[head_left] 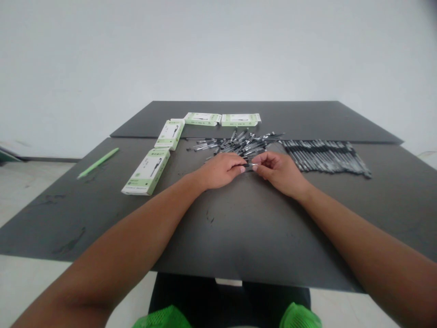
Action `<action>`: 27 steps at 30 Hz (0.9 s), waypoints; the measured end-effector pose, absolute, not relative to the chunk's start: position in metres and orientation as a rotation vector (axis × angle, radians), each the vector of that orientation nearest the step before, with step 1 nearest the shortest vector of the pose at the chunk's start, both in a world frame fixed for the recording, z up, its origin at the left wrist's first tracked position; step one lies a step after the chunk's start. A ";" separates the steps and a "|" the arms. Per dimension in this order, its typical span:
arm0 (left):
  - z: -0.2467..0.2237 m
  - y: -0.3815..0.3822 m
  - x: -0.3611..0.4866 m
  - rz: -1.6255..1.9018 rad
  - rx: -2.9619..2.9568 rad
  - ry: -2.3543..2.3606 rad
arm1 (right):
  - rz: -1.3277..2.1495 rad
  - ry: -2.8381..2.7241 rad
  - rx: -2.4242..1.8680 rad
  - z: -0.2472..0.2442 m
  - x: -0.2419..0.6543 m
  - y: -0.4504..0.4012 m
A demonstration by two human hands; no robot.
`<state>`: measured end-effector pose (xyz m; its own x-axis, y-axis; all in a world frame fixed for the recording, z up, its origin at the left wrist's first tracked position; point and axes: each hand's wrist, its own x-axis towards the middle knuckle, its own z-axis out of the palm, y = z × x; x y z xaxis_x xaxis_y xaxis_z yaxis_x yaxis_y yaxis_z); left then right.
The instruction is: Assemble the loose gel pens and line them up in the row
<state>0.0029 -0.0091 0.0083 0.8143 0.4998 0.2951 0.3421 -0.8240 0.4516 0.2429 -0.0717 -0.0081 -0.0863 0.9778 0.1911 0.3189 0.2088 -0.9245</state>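
Observation:
Between my two hands is a pen (pixel 250 164) with a dark part and a clear or silvery part. My left hand (pixel 223 170) pinches its left end between thumb and fingers, and my right hand (pixel 277 172) pinches its right end. Most of the pen is hidden by my fingers. Just beyond my hands lies a loose heap of black and clear pens (pixel 239 143), pointing many ways. To the right of my right hand, a row of pens (pixel 324 157) lies side by side on the dark table (pixel 246 228).
Several white and green pen boxes stand in a bent line: a near box (pixel 147 171), one behind it (pixel 170 134), and two at the back, left (pixel 203 119) and right (pixel 241 120). A light green pen-like stick (pixel 99 162) lies far left. A seam crosses the table.

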 end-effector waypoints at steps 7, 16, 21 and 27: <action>0.009 -0.009 0.003 0.557 2.624 0.642 | 0.761 -1.728 -1.288 -0.008 0.244 -0.073; 0.012 -0.012 0.003 0.527 2.651 0.613 | 0.558 -1.971 -1.296 0.002 0.245 -0.075; 0.011 -0.011 0.003 0.530 2.642 0.589 | 0.515 -2.022 -1.328 0.003 0.245 -0.076; 0.011 -0.012 0.004 0.549 2.625 0.603 | 0.566 -1.924 -1.321 0.002 0.243 -0.077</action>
